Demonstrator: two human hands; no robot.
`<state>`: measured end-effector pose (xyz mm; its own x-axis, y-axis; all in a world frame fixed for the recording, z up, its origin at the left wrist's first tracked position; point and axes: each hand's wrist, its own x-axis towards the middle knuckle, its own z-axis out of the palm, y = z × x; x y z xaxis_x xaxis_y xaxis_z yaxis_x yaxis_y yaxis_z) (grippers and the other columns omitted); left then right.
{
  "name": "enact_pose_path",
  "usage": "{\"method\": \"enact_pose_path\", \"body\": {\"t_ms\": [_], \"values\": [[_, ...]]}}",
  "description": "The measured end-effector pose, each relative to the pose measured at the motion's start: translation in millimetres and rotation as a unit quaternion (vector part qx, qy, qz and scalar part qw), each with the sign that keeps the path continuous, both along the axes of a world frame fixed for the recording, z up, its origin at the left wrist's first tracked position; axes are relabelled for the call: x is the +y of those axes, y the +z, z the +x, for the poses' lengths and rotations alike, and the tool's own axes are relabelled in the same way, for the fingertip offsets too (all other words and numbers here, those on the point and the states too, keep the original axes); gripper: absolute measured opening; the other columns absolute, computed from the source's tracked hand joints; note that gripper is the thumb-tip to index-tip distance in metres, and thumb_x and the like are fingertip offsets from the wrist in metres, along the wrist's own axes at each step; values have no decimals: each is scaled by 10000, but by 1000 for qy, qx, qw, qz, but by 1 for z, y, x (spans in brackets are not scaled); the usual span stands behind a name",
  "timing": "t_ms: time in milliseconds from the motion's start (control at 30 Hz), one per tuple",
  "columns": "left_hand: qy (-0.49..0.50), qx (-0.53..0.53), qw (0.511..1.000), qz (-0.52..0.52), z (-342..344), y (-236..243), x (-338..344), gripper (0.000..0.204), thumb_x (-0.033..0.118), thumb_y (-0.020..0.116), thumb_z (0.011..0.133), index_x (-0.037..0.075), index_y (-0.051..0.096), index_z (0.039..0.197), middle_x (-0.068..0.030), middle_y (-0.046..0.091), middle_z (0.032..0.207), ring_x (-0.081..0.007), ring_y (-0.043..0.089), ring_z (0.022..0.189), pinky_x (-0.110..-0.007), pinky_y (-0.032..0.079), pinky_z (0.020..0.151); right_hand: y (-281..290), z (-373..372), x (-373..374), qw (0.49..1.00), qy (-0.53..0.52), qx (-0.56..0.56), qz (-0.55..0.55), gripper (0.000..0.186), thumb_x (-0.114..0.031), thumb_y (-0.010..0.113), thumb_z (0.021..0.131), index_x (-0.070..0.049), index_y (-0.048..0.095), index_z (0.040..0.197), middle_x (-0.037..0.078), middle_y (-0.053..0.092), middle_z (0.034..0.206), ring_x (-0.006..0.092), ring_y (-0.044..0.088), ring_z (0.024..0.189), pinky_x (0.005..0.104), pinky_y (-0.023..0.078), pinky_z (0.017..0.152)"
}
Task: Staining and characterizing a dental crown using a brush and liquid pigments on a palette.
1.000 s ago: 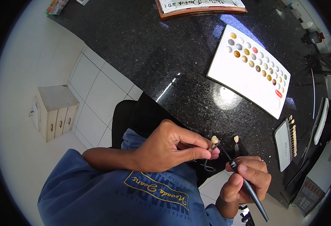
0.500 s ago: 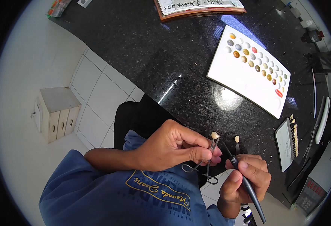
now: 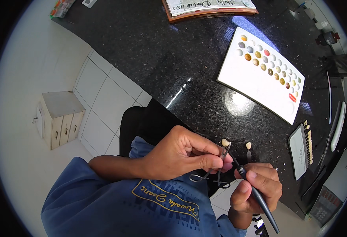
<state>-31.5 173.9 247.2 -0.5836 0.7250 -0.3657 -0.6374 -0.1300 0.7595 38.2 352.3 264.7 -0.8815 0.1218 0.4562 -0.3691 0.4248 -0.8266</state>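
My left hand [image 3: 181, 156] is closed round scissor-handled forceps [image 3: 222, 158], whose ring handles hang below my fingers. A small cream tooth crown [image 3: 224, 142] sits at the tips of the forceps. In my right hand [image 3: 260, 185] is a slim dark brush [image 3: 262, 201], pinched like a pen. Its thin tip reaches up beside the crown; whether it touches, I cannot tell. Just right of the tip, a single tooth-shaped shade tab [image 3: 248, 145] lies on the black speckled counter [image 3: 141, 59].
A white palette [image 3: 240, 75] with rows of coloured wells lies ahead on the right. Nearer stands a grey shade guide [image 3: 298, 154] with tooth tabs. A grey machine [image 3: 335, 185] is at the far right, a brown-edged board with paper [image 3: 213, 10] at the back.
The brush has shifted slightly up and left, bringing its tip beside the crown. My left hand and the forceps have barely moved.
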Motion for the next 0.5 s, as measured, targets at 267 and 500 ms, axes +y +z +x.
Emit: {"method": "enact_pose_path", "body": {"t_ms": [267, 500], "values": [[2, -22, 1000, 3, 0, 4, 1, 117, -22, 606, 836, -99, 642, 916, -201, 656, 945, -189, 653, 856, -268, 552, 748, -1, 0, 0, 1000, 7, 16, 3, 229, -28, 695, 696, 6, 592, 898, 104, 595, 721, 221, 624, 565, 284, 524, 503], [10, -27, 1000, 4, 1, 4, 0, 132, -17, 621, 825, -90, 644, 933, -188, 664, 931, -170, 655, 830, -258, 548, 737, 0, 1, 1, 1000, 18, 10, 11, 240, -18, 685, 697, 5, 586, 914, 101, 593, 734, 219, 625, 571, 287, 525, 509]]}}
